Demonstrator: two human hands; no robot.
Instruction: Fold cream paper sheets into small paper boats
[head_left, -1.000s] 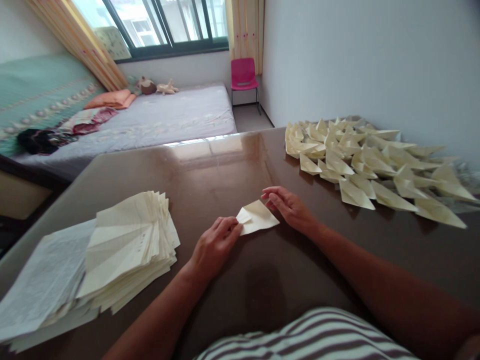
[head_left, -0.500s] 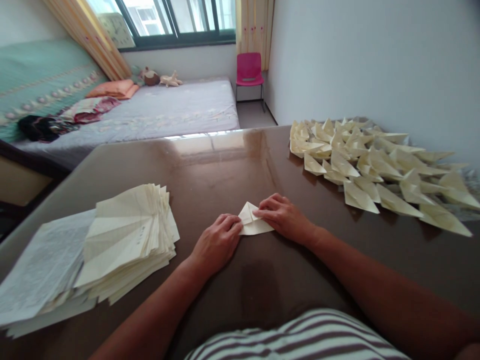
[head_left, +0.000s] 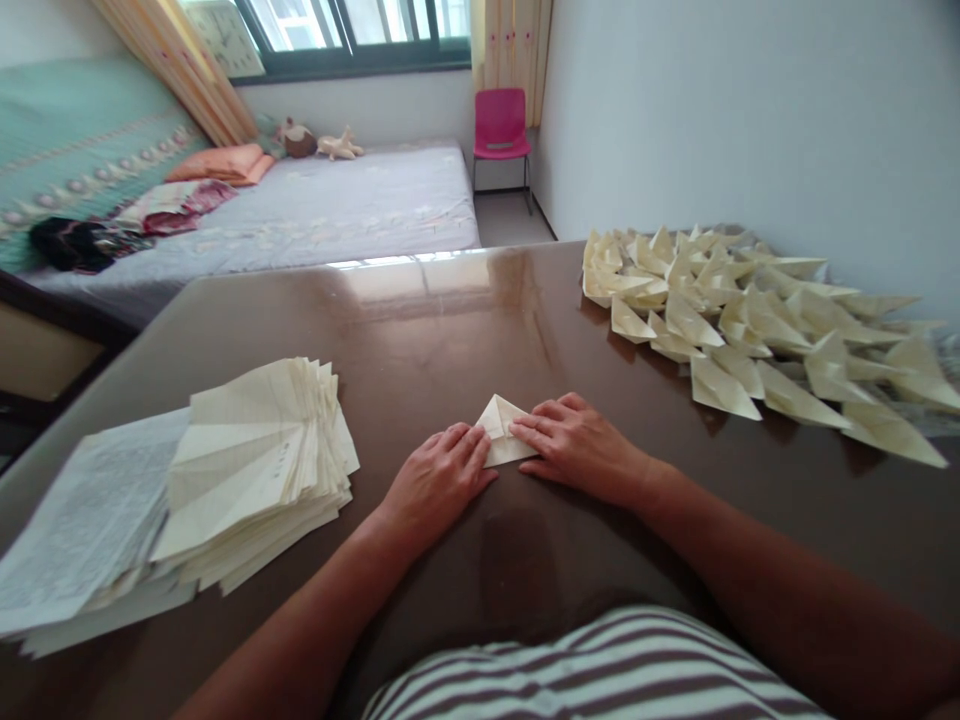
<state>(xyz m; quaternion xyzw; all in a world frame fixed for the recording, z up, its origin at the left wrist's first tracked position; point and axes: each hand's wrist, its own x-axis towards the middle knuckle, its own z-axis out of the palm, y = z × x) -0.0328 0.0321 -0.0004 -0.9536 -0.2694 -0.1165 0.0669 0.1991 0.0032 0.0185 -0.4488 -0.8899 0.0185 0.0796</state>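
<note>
A small cream sheet of paper folded into a triangular shape [head_left: 498,412] lies on the brown table before me, its peak pointing away. My left hand [head_left: 444,468] rests over its left side, fingers flat on the paper and thumb stretched along the tabletop. From the other side, my right hand [head_left: 574,440] lays its fingertips across the right part of the fold, with the thumb apart near the lower edge. The fingers hide both side corners of the paper.
A stack of cream sheets [head_left: 232,460] lies at left, overlapping printed grey sheets [head_left: 97,510]. Many folded paper boats [head_left: 720,380] crowd the right side by the wall. Beyond the glossy table [head_left: 420,340] are a bed [head_left: 375,200] and a pink chair [head_left: 500,125].
My fingers have gone from holding the paper's sides to lying flatter across it, thumbs now spread on the table. The view has tilted slightly downward.
</note>
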